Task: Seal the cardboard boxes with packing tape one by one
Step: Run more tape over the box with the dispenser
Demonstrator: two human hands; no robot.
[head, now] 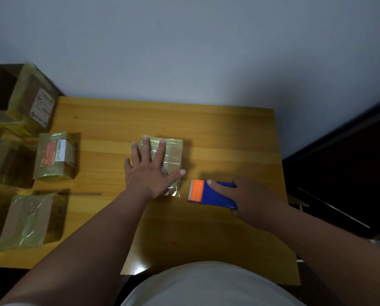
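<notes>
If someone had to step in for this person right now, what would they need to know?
Left hand: flat, fingers spread, pressing down on the small box in the middle of the table.
Right hand: holds the blue and orange tape dispenser, just right of that box.
Done: the small box already carries clear tape; a loose tape end sticks out at its near edge.
Taped boxes: labelled box and plain box on the left, more stacked beyond.
Left: smooth down the loose end, set this box aside, take the next. Whether unsealed boxes remain, I cannot tell.
</notes>
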